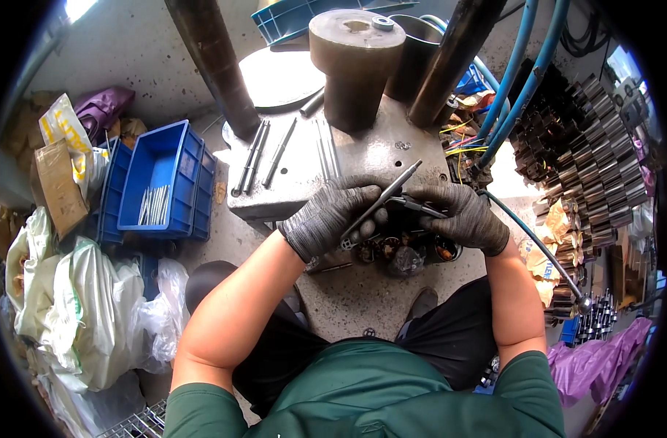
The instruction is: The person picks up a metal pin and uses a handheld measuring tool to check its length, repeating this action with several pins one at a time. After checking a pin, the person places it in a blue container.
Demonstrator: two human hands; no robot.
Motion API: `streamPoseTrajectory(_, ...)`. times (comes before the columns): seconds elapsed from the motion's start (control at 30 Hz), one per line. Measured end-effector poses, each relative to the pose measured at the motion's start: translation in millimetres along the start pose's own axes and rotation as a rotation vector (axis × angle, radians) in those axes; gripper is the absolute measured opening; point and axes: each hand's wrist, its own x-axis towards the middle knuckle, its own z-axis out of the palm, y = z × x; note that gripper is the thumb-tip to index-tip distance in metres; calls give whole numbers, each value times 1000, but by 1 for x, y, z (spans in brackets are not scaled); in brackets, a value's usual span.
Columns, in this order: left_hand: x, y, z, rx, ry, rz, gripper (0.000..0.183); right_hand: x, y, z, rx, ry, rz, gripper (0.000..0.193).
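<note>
My left hand (332, 217), in a grey knit glove, is closed around a long thin metal rod (392, 191) that slants up to the right over the edge of a grey metal press table (363, 157). Just right of it, my gloved right hand (461, 217) grips a dark tool (421, 206) whose tip meets the rod; a thin hose (538, 248) runs from this hand down to the right. Several more rods (264, 155) lie on the table beyond my hands. Below my hands sits a small container of dark parts (403, 252).
A blue crate (174, 157) holding several rods stands at the left, beside white and purple bags (71, 299). Stacks of toothed metal parts (589, 168) fill the right side. A thick cylinder (355, 66), two dark columns and blue hoses (527, 80) rise behind the table.
</note>
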Motion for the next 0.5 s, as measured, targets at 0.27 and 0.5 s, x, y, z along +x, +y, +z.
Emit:
streamPoseTrajectory(0.27, 0, 7, -2, -210, -82, -42, 48, 6, 7, 12, 439, -95, 114, 53)
streamPoseTrajectory(0.5, -5, 10, 7, 353, 116, 53, 37, 8, 13, 16, 401, -59, 204, 51)
